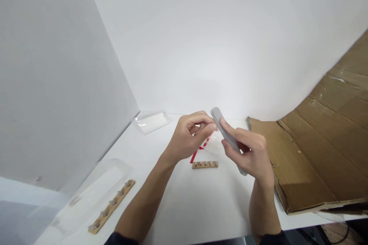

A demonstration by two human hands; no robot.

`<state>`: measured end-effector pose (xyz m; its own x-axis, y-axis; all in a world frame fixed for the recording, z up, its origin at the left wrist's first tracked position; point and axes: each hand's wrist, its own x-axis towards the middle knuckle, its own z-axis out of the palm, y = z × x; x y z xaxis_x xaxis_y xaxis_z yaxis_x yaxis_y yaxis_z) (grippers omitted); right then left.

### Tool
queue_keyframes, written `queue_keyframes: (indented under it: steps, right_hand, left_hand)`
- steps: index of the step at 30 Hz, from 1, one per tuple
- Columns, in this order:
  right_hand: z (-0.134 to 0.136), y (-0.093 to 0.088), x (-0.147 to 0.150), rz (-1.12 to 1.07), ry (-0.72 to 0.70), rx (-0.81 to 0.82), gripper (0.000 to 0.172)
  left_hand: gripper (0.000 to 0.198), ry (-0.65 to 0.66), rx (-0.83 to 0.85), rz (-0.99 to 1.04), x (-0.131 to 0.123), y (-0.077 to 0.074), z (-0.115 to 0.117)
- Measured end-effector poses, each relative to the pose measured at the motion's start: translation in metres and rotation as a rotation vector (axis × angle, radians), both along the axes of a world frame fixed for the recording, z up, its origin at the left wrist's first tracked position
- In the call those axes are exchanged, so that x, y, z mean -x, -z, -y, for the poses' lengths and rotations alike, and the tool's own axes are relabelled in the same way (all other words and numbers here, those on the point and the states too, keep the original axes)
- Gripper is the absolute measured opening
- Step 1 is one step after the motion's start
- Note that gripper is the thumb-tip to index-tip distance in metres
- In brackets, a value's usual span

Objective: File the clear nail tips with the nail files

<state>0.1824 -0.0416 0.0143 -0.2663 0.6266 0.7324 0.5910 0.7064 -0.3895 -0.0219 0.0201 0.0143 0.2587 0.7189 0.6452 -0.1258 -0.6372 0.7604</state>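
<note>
My right hand (250, 153) is up over the bench (201, 206), holding a flat grey strip (217, 116) with rounded ends. The strip is tilted, with its upper end pointing away from me and to the left and its lower end sticking out under the heel of the hand. My fingers are curled over its front and my thumb is behind it, so it is pinched along its middle.

My left hand (186, 138) is beside it, loosely curled. The thumb and forefinger are pressed together right at the strip's left edge, just below the upper end. I cannot tell whether they have anything between them.

Under my hands lies a clear plastic bag with red print (208, 146). Just in front of it is a short wooden bar (205, 164) with a row of small metal studs. A 2nd wooden bar (112, 206), longer and also studded, lies well apart at the lower left. It rests against a clear plastic tray (94, 187).

Another clear plastic piece (151, 121) sits at the back left corner, where the bench meets the white walls. A flattened sheet of cardboard (316, 141) leans in on the right, and its near edge rests on the bench close to my right wrist.
</note>
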Motion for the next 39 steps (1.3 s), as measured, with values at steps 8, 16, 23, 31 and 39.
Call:
queue_keyframes:
  steps: [8,16,23,31,39]
  right_hand:
    - [0.006,-0.004,-0.01,0.088,0.064,0.035,0.052]
    - [0.012,-0.009,-0.015,0.087,0.028,0.135,0.05]
    - [0.009,-0.006,-0.014,0.06,0.018,0.162,0.052]
    - [0.013,-0.006,-0.003,-0.022,-0.017,0.1,0.054]
    - [0.012,-0.004,0.002,-0.115,0.007,0.091,0.053]
  left_hand:
    - [0.019,0.004,-0.008,-0.1,-0.004,0.0,0.004]
    - [0.02,-0.018,-0.016,-0.118,-0.006,0.001,0.005]
    - [0.024,0.01,0.024,-0.064,-0.01,0.001,0.005]
    - [0.027,0.018,0.026,0.037,-0.01,0.002,0.001]
    - [0.019,-0.061,-0.065,0.013,-0.014,0.006,0.007]
